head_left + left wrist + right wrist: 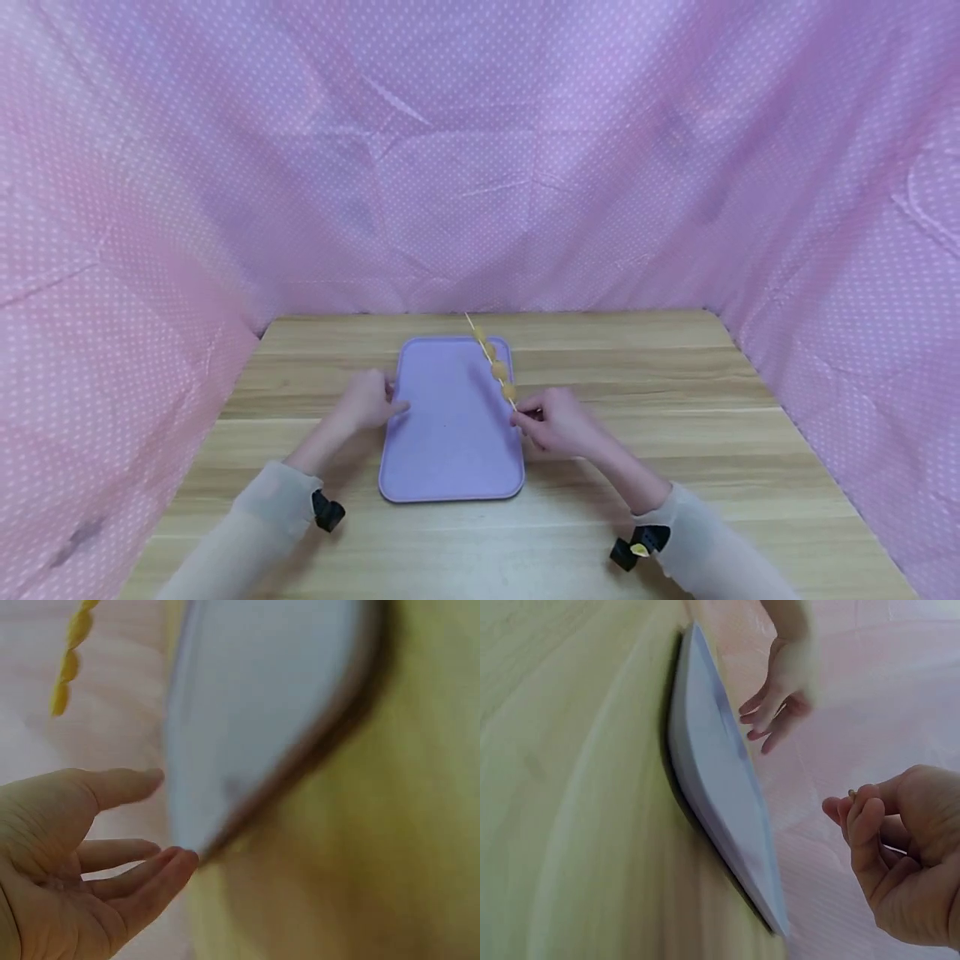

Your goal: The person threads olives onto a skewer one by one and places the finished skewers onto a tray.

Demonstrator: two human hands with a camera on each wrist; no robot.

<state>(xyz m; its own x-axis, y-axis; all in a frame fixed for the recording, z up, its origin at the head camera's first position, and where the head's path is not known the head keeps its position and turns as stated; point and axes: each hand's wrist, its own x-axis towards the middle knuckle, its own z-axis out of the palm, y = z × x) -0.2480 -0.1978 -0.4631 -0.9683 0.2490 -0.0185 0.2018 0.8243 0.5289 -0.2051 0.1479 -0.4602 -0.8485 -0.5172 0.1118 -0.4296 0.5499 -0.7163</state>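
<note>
A thin skewer threaded with several yellow-brown balls slants over the right part of a purple tray. My right hand pinches its near end between thumb and fingers beside the tray's right rim. In the right wrist view only the stick's tip shows at the fingertips. My left hand is at the tray's left rim, thumb spread from the other fingers. The left wrist view shows that hand with nothing in its grasp, fingertips right by the tray edge, and the yellow balls beyond.
The tray lies on a wood-grain table. Pink dotted cloth hangs behind the table and along both sides. Black devices are strapped at both wrists, over pale sleeves.
</note>
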